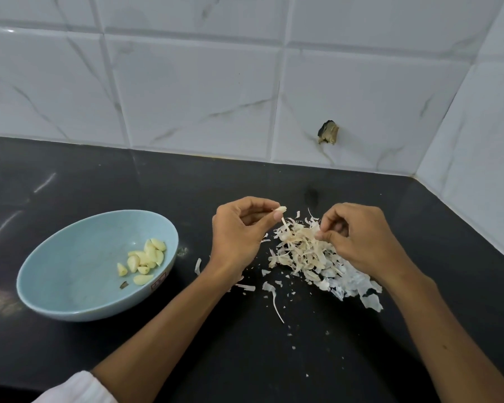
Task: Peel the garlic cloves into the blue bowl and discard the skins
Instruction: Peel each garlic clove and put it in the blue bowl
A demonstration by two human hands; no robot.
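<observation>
My left hand (240,231) pinches a small garlic clove (281,210) between thumb and fingertips, with a strip of skin hanging from it. My right hand (358,237) is curled just to the right, its thumb and fingertips pinched together at the top of a heap of garlic skins (303,251) on the black counter. The blue bowl (70,274) sits to the left and holds several peeled yellowish cloves (146,258).
The black countertop (245,344) carries scattered skin flakes (274,298) in front of the heap. White tiled walls close the back and right side, with a dark hole (328,132) in one tile. A white sleeve (76,388) shows at the bottom left.
</observation>
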